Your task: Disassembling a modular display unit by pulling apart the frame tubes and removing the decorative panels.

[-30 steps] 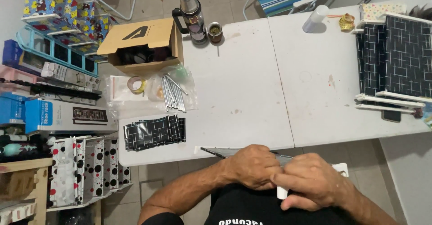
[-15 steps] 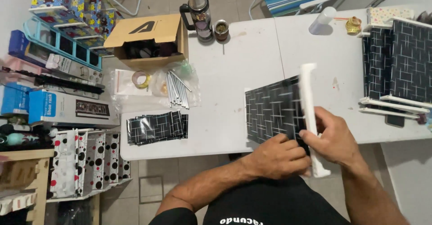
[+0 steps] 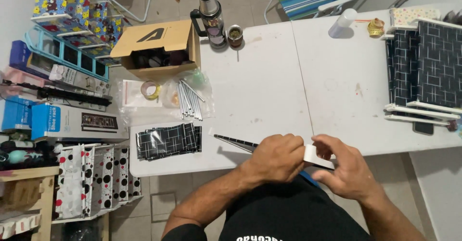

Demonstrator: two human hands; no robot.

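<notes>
Low in the frame at the white folding table's [image 3: 269, 91] near edge, my left hand [image 3: 275, 158] closes on the black-patterned fabric panel [image 3: 236, 143], seen edge-on. My right hand [image 3: 344, 166] pinches its white plastic end bar [image 3: 315, 155]. If my pinch loosens, I judge the bar could slide off the panel.

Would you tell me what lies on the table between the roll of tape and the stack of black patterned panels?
In the head view, only clear plastic bag over bare white table lies between the tape roll and the panel stack.
</notes>
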